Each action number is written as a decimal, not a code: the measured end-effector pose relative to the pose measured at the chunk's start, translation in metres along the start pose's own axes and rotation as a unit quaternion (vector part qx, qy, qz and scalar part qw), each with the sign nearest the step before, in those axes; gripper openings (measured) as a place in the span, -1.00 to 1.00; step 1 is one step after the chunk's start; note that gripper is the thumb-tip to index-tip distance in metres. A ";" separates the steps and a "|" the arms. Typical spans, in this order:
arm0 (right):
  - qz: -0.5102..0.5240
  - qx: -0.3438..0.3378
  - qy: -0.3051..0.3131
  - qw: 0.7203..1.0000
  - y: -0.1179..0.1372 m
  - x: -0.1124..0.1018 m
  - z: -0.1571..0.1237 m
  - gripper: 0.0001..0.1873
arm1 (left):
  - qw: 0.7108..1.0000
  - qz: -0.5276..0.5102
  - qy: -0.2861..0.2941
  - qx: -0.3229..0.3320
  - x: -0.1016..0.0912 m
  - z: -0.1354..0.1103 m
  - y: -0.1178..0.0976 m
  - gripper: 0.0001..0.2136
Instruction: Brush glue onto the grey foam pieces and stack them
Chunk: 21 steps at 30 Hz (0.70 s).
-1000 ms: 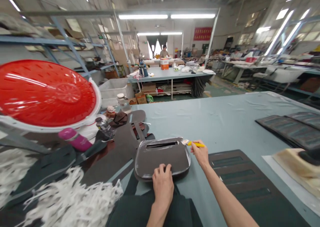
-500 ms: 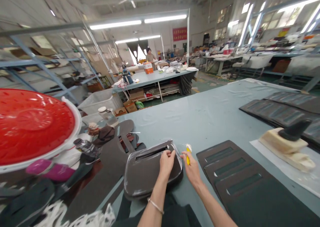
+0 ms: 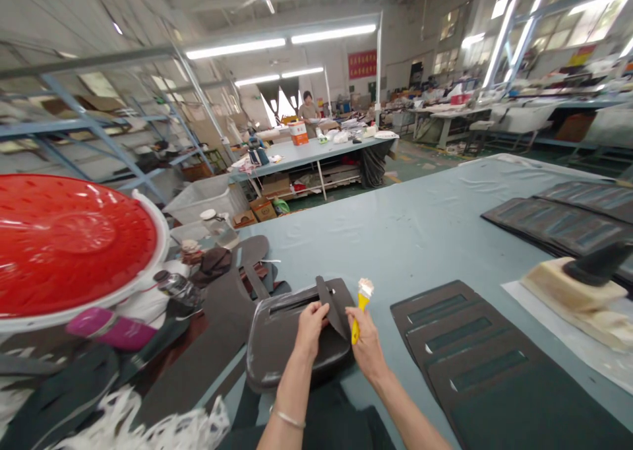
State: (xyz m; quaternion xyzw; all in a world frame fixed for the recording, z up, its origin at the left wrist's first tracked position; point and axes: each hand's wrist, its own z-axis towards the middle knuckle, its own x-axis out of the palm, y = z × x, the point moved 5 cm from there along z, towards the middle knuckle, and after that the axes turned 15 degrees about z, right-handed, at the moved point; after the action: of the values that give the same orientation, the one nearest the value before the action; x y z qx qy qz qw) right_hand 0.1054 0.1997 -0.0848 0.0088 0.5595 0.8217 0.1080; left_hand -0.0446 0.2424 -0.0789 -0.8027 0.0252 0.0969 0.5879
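Note:
A dark brown, rounded-corner leather case with a slot along its top side lies on the table in front of me. My left hand is closed on the edge of a dark brown flap, which stands folded up from the case's right part. My right hand grips a yellow brush whose bristles, caked whitish, point up and away. The fingertips of that hand are close to the flap's right end; whether they touch it is hard to tell.
Dark slotted panels lie to the right, beside a cream block with a black handle on white paper. At left are a red basin, a magenta bottle, dark cut pieces and white strips. A person stands behind a far table.
The flap at the case's right side has been lifted and folded leftward by the left hand. The brush has swung more into sight, its bristles higher and left. The view has shifted slightly.

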 end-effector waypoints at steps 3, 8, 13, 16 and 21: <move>-0.019 0.018 0.059 0.998 -0.008 0.007 -0.003 -0.71 | 0.993 -0.112 -0.018 0.039 -0.048 -0.046 -0.034 -0.71; 0.020 0.084 0.081 0.993 0.003 0.007 0.003 -0.72 | 0.975 -0.206 -0.040 0.079 -0.106 -0.152 -0.094 -0.62; 0.212 0.166 0.060 0.961 0.039 0.004 -0.015 -0.62 | 0.963 -0.255 -0.019 0.082 -0.097 -0.219 -0.103 -0.62; 0.278 0.221 0.039 0.934 0.047 -0.017 -0.041 -0.62 | 0.954 -0.293 -0.018 0.055 -0.080 -0.229 -0.086 -0.66; 0.180 0.207 -0.089 0.958 0.023 -0.120 -0.090 -0.65 | 0.953 -0.299 0.042 -0.025 -0.037 -0.223 -0.031 -0.70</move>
State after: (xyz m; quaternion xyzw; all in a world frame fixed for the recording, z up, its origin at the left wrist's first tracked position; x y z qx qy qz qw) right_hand 0.2065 0.0863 -0.0842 0.2048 0.6944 0.6898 0.0039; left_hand -0.0476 0.0380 0.0220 -0.7911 -0.1941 -0.1164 0.5683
